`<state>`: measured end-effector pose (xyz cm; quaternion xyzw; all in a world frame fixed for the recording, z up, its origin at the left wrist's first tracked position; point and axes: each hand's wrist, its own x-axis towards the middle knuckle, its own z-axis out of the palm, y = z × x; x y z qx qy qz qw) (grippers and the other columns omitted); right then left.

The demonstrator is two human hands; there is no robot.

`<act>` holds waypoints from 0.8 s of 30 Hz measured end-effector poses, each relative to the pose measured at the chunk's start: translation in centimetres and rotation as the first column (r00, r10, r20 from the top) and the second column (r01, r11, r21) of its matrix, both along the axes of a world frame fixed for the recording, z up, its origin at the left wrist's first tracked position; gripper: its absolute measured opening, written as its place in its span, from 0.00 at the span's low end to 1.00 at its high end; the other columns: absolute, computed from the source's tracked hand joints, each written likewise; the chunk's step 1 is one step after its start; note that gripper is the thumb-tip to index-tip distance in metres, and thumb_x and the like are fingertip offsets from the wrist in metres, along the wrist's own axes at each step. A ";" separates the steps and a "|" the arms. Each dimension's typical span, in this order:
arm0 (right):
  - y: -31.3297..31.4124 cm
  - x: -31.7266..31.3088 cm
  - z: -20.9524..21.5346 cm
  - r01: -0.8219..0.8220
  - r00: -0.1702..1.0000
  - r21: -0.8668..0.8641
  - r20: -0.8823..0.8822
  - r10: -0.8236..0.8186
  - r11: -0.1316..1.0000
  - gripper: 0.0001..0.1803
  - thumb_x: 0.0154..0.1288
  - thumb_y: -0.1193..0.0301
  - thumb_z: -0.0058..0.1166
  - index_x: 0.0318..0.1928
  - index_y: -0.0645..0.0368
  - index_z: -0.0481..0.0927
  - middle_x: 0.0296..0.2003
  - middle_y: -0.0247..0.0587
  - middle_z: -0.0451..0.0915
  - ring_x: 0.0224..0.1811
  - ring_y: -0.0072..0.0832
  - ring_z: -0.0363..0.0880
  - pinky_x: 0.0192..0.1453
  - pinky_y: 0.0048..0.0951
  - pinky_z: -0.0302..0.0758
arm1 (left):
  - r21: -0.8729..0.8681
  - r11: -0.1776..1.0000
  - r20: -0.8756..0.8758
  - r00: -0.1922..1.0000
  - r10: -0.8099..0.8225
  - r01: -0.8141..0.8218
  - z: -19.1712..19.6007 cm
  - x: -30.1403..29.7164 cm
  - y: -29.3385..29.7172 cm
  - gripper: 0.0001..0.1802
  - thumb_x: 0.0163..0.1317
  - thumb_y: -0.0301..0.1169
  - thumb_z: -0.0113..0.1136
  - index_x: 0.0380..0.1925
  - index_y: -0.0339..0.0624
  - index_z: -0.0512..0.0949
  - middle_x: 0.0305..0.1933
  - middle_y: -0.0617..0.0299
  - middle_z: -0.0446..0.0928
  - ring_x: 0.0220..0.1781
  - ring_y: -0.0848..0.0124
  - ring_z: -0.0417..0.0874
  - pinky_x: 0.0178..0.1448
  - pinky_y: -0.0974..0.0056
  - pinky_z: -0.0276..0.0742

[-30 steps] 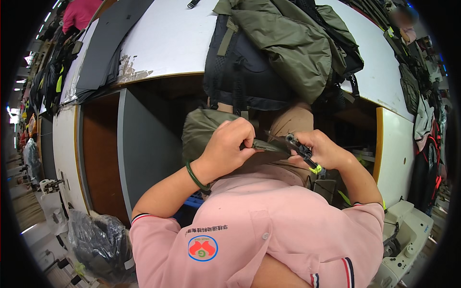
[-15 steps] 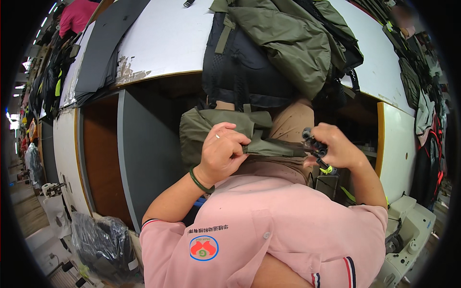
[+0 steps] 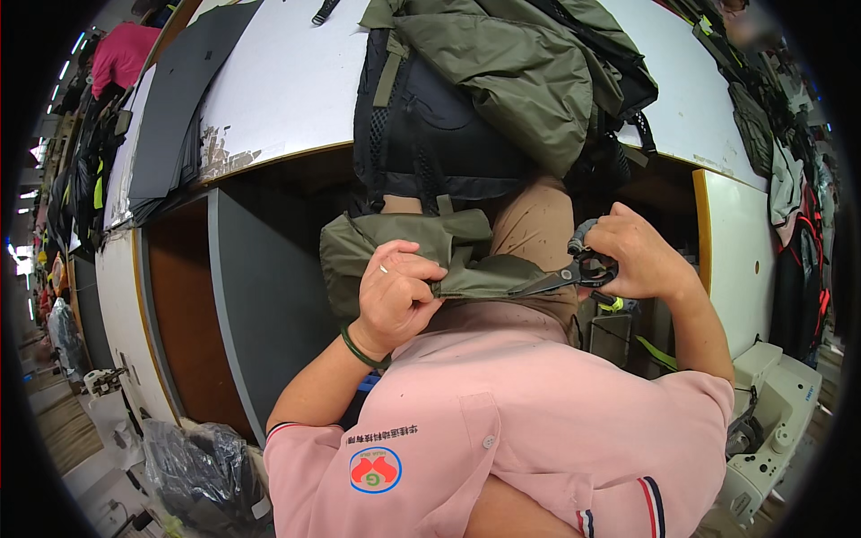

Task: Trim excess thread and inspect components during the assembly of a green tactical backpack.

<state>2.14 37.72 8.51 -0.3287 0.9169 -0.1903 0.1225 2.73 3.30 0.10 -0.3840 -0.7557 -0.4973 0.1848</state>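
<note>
My left hand (image 3: 395,296) is closed, with thumb and fingers pinching the edge of an olive green fabric piece (image 3: 354,251) over my lap. In my right hand (image 3: 635,255) are scissors (image 3: 558,278) with dark handles, some fingers wrapped through the loops. Their blades point left and lie against the right end of the fabric; whether they are cutting is not clear. The fabric hangs from the near edge of a black and olive bag (image 3: 457,117), which rests partly on the table above my knees.
The white table (image 3: 296,67) has a chipped front edge. Dark grey sheets (image 3: 184,99) lie stacked on its left. Below are a grey panel (image 3: 260,296) and a pale side panel (image 3: 731,260). A sewing machine (image 3: 771,430) stands lower right; a plastic-wrapped bundle (image 3: 202,475) sits lower left.
The scissors have turned so that their blades now show clearly, lying along the fabric's right end. My left hand keeps its pinch. The whole view has shifted slightly.
</note>
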 end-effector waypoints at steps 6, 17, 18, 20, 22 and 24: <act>0.3 0.0 -0.2 -0.027 0.998 0.051 0.058 0.024 0.998 0.26 0.43 0.54 0.76 0.22 0.54 0.70 0.19 0.35 0.73 0.26 0.36 0.72 0.39 0.33 0.63 | -0.002 1.000 -0.001 1.000 -0.004 0.004 0.0 0.0 0.1 0.21 0.41 0.16 0.73 0.26 0.46 0.69 0.37 0.58 0.84 0.36 0.63 0.84 0.56 0.49 0.78; 0.5 -0.3 0.1 -0.048 0.995 0.062 0.088 0.043 0.997 0.25 0.42 0.56 0.77 0.23 0.54 0.72 0.20 0.35 0.74 0.26 0.37 0.73 0.40 0.33 0.64 | -0.021 1.000 -0.001 1.000 -0.015 0.015 0.1 -0.1 0.3 0.21 0.37 0.15 0.72 0.25 0.46 0.69 0.35 0.58 0.84 0.34 0.63 0.83 0.54 0.50 0.79; 0.5 -0.4 0.2 -0.032 0.994 0.061 0.105 0.026 0.998 0.25 0.41 0.56 0.77 0.24 0.55 0.72 0.21 0.34 0.75 0.26 0.37 0.73 0.40 0.33 0.64 | -0.014 1.000 0.005 1.000 -0.008 0.008 0.1 -0.1 0.2 0.21 0.37 0.15 0.72 0.25 0.46 0.69 0.35 0.58 0.84 0.34 0.63 0.83 0.54 0.50 0.79; 0.4 -0.6 -0.4 0.007 0.991 -0.043 0.136 -0.001 0.999 0.25 0.42 0.56 0.77 0.25 0.55 0.73 0.22 0.34 0.76 0.26 0.38 0.74 0.40 0.34 0.66 | -0.005 1.000 0.008 1.000 0.000 0.000 0.1 -0.1 0.3 0.21 0.37 0.15 0.72 0.25 0.46 0.69 0.35 0.58 0.84 0.34 0.63 0.83 0.53 0.50 0.79; -0.9 -0.8 -0.4 0.052 0.986 -0.172 0.165 -0.023 0.984 0.25 0.41 0.57 0.78 0.27 0.56 0.74 0.23 0.35 0.77 0.28 0.41 0.75 0.38 0.35 0.69 | -0.023 1.000 0.017 1.000 0.012 -0.011 0.2 -0.1 0.2 0.21 0.36 0.15 0.72 0.25 0.46 0.70 0.35 0.58 0.83 0.34 0.62 0.82 0.50 0.51 0.79; -3.1 -0.3 -1.6 0.034 0.986 -0.299 0.165 0.016 0.954 0.24 0.42 0.59 0.78 0.27 0.56 0.74 0.23 0.35 0.77 0.29 0.42 0.75 0.38 0.37 0.70 | -0.050 0.999 0.030 1.000 -0.008 0.009 0.6 -0.2 0.6 0.21 0.37 0.16 0.73 0.25 0.46 0.70 0.36 0.58 0.83 0.34 0.62 0.82 0.47 0.53 0.78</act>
